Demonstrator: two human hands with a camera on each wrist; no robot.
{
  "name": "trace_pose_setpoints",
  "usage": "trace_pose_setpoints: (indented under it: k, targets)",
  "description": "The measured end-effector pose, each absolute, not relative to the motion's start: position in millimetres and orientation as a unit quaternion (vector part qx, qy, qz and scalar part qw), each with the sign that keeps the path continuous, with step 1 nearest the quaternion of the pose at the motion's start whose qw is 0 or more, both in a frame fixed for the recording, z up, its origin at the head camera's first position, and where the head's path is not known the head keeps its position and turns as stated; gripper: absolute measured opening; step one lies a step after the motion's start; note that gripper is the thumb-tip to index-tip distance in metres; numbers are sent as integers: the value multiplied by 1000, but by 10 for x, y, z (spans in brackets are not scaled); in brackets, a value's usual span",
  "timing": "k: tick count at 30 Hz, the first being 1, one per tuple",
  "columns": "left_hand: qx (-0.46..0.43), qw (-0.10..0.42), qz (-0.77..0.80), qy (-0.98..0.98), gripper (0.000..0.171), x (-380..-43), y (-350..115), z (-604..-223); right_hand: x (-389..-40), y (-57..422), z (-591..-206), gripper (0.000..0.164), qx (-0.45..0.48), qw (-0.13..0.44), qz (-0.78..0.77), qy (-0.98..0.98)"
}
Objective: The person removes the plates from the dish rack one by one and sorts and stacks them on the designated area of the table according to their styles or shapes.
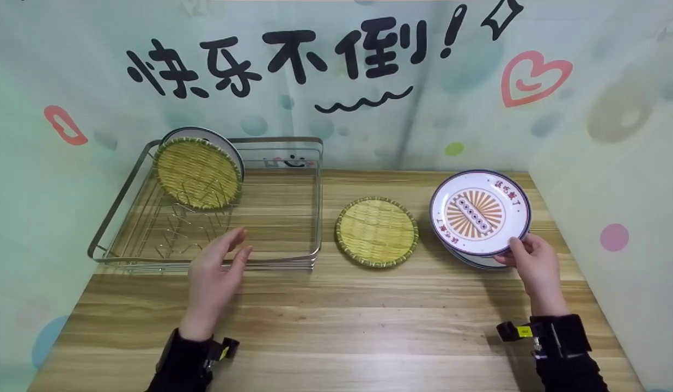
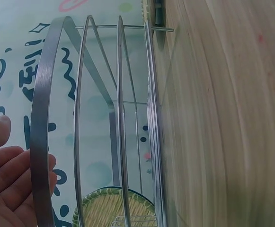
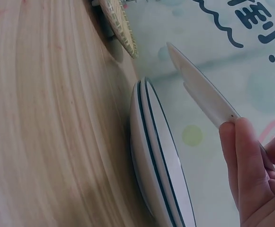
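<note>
One plate (image 1: 481,212) is pinched by its rim in the right hand (image 1: 535,267), seemingly to clear the stacked plates (image 3: 158,156) below; nothing is gripped by the loose left hand (image 1: 214,277) near the wire rack (image 1: 282,140)

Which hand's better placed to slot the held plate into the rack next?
Left, probably, after a handover: the left hand is empty right by the wire rack; the right hand pinches the held plate, farther off, past the woven mat.
</note>
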State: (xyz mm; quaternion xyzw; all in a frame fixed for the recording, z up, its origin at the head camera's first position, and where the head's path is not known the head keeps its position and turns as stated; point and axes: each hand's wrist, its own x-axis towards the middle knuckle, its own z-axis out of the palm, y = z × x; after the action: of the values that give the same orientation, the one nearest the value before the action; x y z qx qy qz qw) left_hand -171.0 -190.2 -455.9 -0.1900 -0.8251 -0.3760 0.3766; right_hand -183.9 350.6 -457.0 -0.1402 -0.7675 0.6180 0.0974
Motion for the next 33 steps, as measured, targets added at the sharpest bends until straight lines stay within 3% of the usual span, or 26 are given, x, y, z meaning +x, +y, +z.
trace_pose_setpoints:
  k: [14,23,33]
  targets:
    - [-185,380,-358,-833,39,-1693,-2027,-4557,-1822,3693,-4651,27,-171,53,639,-748]
    - [-167,383,-344,-841,38,-1682,-2089,-4576,-1831,3771,-4700,39,-159,18,632,-758]
    - [-167,389,-347,-837,37,-1688,-2101,-4533,-1805,3813,-4721,30,-170,2,663,-729]
